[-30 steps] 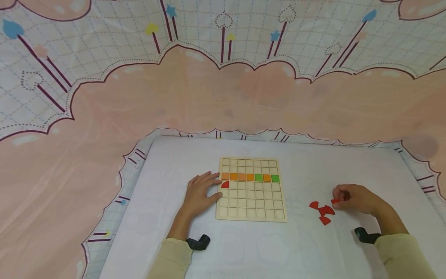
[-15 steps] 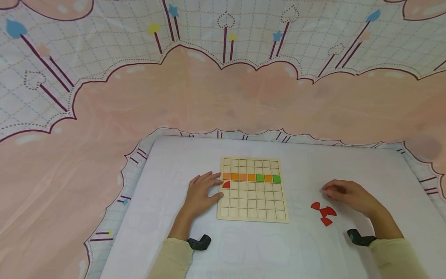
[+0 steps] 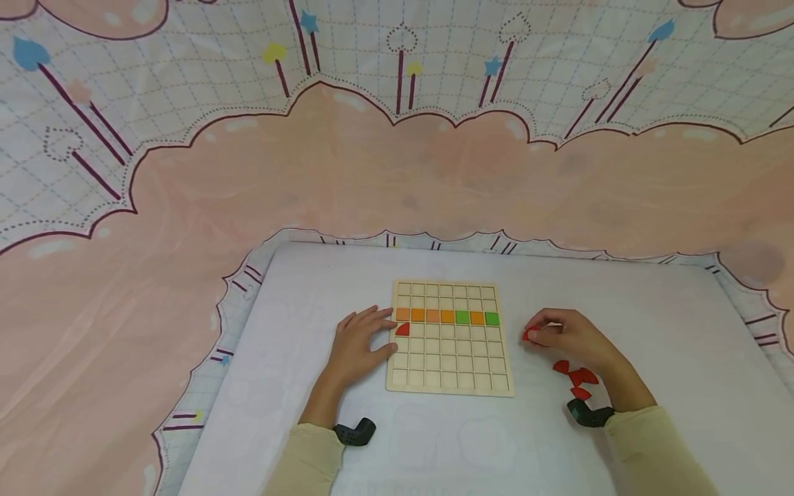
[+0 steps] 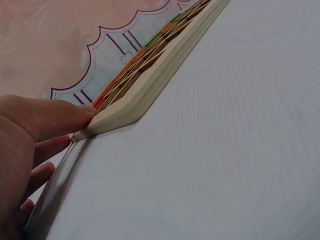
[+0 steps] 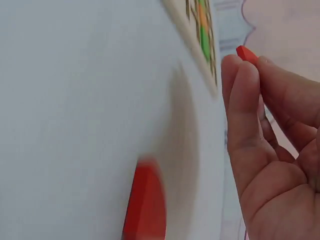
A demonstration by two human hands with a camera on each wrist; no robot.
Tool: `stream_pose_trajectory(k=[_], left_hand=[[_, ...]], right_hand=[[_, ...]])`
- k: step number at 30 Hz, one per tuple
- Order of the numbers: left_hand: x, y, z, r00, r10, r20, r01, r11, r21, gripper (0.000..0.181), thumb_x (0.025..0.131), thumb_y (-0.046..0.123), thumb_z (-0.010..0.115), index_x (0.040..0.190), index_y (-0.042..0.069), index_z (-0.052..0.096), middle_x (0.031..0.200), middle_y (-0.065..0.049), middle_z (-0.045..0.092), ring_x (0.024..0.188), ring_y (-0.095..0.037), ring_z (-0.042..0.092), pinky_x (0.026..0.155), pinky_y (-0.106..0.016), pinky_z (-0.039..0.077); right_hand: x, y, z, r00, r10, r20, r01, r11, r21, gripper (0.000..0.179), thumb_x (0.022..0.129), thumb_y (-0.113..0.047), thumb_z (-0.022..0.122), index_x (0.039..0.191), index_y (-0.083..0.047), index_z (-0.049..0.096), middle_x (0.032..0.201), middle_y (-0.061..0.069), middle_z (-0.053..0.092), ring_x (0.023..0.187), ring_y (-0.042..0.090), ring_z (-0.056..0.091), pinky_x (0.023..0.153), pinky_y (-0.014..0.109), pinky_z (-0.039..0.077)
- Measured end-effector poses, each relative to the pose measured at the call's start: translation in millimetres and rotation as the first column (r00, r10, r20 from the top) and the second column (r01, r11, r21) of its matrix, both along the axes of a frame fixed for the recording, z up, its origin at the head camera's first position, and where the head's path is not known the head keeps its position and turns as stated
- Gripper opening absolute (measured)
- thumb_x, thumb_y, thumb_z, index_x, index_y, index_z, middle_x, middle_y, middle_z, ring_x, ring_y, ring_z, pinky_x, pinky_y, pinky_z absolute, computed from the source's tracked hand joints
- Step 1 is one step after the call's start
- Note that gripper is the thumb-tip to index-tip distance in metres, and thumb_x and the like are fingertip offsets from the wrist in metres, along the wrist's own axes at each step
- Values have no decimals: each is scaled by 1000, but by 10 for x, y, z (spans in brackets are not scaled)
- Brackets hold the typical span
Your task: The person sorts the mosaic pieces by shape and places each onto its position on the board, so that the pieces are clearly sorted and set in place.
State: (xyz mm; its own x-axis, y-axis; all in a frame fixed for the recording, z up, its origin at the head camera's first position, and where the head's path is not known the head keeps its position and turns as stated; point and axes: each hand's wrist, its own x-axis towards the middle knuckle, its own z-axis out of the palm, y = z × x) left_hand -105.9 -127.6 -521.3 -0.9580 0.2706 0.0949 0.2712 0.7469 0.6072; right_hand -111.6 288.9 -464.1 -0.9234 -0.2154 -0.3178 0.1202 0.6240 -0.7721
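Note:
A pale wooden grid board [image 3: 449, 362] lies on the white table. One row of its cells holds orange and green square tiles [image 3: 447, 316]. In the row below, a red quarter-circle piece [image 3: 402, 329] fills the leftmost cell. My left hand [image 3: 360, 348] rests at the board's left edge, fingers spread; its thumb touches the edge in the left wrist view. Right of the board, my right hand [image 3: 573, 337] pinches a red quarter-circle piece [image 5: 246, 54] between thumb and fingertips, raised above the table. Several more red quarter-circle pieces [image 3: 575, 377] lie on the table beneath that wrist.
The white tabletop [image 3: 459, 448] spreads around the board. Beyond its far edge hangs a pink cloth [image 3: 372, 179] printed with scalloped outlines and candles. Each wrist wears a black camera, the left one [image 3: 356, 432] close to the table.
My right hand has lifted one red quarter-circle piece from the group and carried it left towards the board. The left hand stays in place at the board's edge.

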Motion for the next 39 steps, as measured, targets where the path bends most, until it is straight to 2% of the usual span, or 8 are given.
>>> stream_pose_trajectory(k=[3,10,17,27,33,39], left_hand=[[1,2,-3,1000,1,-1,-1,1000,3,39,87,31,78,124,22,72,151,6,57,150,-21,40,125,-58,20],[8,3,-4,1000,1,-6,-1,1000,0,38,87,30,78,123,23,72,150,7,57,149,-21,41,124,-58,21],[0,3,-28,1000,2,1,-2,1000,-1,38,87,31,77,123,23,72,150,7,57,150,-20,40,124,-58,20],[-6,-3,-29,1000,1,-14,-1,1000,7,38,86,31,78,123,22,72,150,6,57,149,-21,41,124,-59,21],[-12,-4,-22,1000,-1,-12,1,1000,-2,38,87,31,77,123,23,72,150,7,57,149,-21,40,124,-58,21],[-12,-8,-5,1000,-10,-11,10,1000,-5,39,87,32,77,124,22,72,151,6,57,149,-22,40,124,-59,21]], right_hand=[[-59,-166,-22,1000,11,-7,-11,1000,-7,16,95,-25,72,108,-16,72,107,8,66,96,25,62,79,32,56],[-178,-545,-48,998,36,-58,-40,997,-70,21,89,-28,80,102,-13,73,96,5,73,90,24,64,79,26,57],[-246,-855,-35,993,53,-102,-68,986,-149,17,89,-18,78,101,-6,74,96,9,71,91,21,63,78,25,54],[-302,-1244,-101,992,61,-112,-77,986,-145,15,86,-21,82,96,-12,76,87,4,73,84,19,64,77,32,52],[-312,-1447,-131,993,60,-100,-75,986,-149,14,86,-21,82,97,-14,76,87,1,74,81,17,65,75,32,52],[-332,-1607,-192,990,48,-134,-65,990,-125,15,86,-24,82,97,-15,77,86,-3,76,82,13,66,77,29,53]])
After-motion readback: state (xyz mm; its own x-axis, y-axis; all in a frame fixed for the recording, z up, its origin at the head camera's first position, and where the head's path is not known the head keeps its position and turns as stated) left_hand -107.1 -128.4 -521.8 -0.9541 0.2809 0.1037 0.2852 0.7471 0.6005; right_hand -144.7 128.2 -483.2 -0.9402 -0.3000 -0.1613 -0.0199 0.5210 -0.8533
